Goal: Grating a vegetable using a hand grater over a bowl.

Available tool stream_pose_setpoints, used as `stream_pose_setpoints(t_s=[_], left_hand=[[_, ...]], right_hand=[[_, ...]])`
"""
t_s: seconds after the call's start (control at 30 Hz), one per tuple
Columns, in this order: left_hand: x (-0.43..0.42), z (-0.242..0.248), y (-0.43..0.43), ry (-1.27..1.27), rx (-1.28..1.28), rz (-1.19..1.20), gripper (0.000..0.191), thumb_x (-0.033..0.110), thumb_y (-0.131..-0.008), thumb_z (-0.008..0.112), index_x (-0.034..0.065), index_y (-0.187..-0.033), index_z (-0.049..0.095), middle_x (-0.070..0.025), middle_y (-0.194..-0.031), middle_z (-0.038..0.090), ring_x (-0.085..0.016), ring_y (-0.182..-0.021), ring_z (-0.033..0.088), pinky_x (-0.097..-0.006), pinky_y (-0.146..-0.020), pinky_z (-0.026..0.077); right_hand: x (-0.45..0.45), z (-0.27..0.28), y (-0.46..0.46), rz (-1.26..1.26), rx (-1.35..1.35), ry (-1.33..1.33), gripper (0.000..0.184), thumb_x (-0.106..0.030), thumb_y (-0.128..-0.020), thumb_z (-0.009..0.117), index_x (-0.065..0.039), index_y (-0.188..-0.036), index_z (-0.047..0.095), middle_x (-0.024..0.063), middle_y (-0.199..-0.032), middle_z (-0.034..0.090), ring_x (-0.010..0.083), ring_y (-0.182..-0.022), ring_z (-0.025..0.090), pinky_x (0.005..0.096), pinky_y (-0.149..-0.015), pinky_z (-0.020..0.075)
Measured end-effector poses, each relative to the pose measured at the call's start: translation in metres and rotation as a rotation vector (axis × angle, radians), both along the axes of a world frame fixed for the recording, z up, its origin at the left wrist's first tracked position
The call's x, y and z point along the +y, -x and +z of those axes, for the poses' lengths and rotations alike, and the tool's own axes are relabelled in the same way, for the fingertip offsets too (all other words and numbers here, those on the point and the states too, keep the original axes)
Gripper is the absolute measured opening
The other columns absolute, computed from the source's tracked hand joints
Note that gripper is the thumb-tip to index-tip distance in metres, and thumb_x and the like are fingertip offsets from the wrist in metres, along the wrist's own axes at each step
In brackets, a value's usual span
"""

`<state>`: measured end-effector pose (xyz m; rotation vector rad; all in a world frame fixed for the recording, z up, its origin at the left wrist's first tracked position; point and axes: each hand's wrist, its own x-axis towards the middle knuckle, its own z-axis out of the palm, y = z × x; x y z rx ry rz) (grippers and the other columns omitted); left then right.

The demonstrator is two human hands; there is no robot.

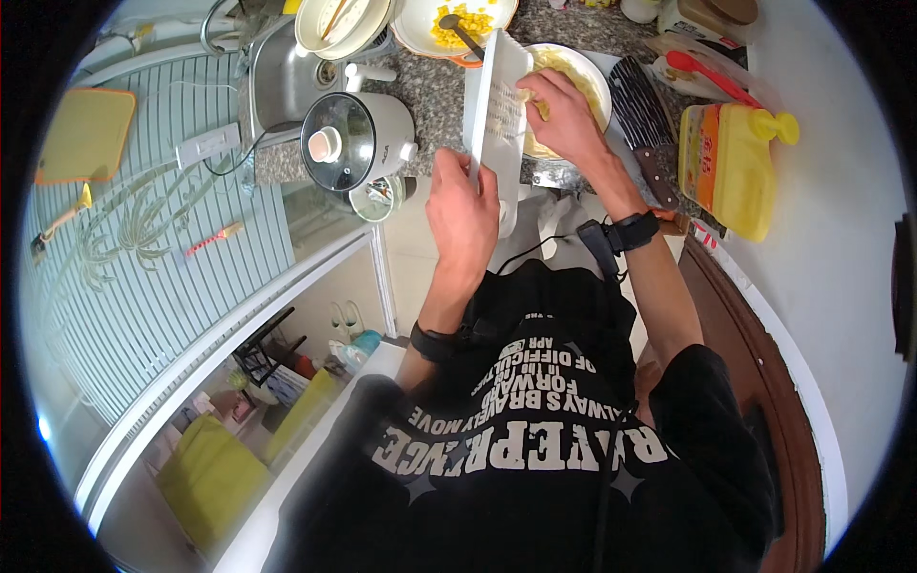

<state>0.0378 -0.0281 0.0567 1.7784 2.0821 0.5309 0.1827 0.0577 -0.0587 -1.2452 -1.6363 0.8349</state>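
Observation:
My left hand [464, 208] grips the near end of a white plastic grater [494, 154], which stands tilted on its edge. Rows of small holes show on its right face. My right hand [566, 118] is at that face with bent fingers, a few pale yellow shreds between the fingertips. Beneath the right hand, partly hidden by it and the grater, a white bowl [606, 93] holds pale yellow shreds [555, 61] that look like potato. A cleaver [641, 114] with a dark striped blade and brown handle lies right of the bowl.
Left of the grater stands an electric pot [358, 140] with a glass lid, beside a steel sink [283, 82]. A pan [408, 21] of yellow pieces with a dark spoon [458, 32] sits behind. A yellow oil jug [738, 172] stands at right, near a red utensil [706, 75].

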Motion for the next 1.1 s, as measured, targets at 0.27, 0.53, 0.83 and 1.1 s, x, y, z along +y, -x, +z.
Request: stream_pose_setpoints(t_s=[0.27,0.53,0.83,1.1], left_hand=[[0.001,0.006,-0.004,0.059,-0.021,-0.001,0.023,0.009,-0.086,0.063,-0.0002,-0.097,0.045,-0.0219,-0.089,0.059,-0.043,-0.078,0.060,-0.0507,-0.068,0.048],[-0.001,0.007,0.002,0.091,0.016,0.015,0.023,0.010,-0.086,0.063,0.0003,-0.098,0.046,-0.0219,-0.091,0.060,-0.043,-0.076,0.060,-0.0509,-0.066,0.048],[0.000,0.011,0.004,0.013,0.045,0.014,0.024,0.010,-0.085,0.063,0.0011,-0.098,0.046,-0.0208,-0.090,0.059,-0.042,-0.074,0.061,-0.0504,-0.064,0.048],[-0.002,0.010,-0.002,0.032,-0.015,0.034,0.023,0.010,-0.085,0.064,0.0016,-0.096,0.046,-0.0208,-0.091,0.059,-0.042,-0.074,0.060,-0.0500,-0.065,0.047]], right_hand=[[0.008,0.000,-0.002,0.003,-0.143,-0.130,0.019,0.006,-0.075,0.061,0.000,-0.092,0.054,0.0146,-0.091,0.056,0.0376,-0.091,0.053,0.0451,-0.079,0.0462],[0.018,-0.003,-0.013,-0.174,-0.196,-0.163,0.017,0.006,-0.076,0.059,-0.002,-0.090,0.056,0.0136,-0.088,0.056,0.0362,-0.089,0.055,0.0445,-0.078,0.0465],[-0.008,0.019,-0.007,-0.145,-0.134,-0.046,0.028,0.002,-0.082,0.061,-0.003,-0.109,0.062,0.0137,-0.105,0.062,0.0316,-0.095,0.063,0.0368,-0.083,0.0505],[-0.017,0.028,0.016,-0.112,0.095,0.058,0.018,0.003,-0.083,0.064,-0.001,-0.100,0.064,0.0094,-0.096,0.063,0.0219,-0.081,0.066,0.0309,-0.072,0.0523]])
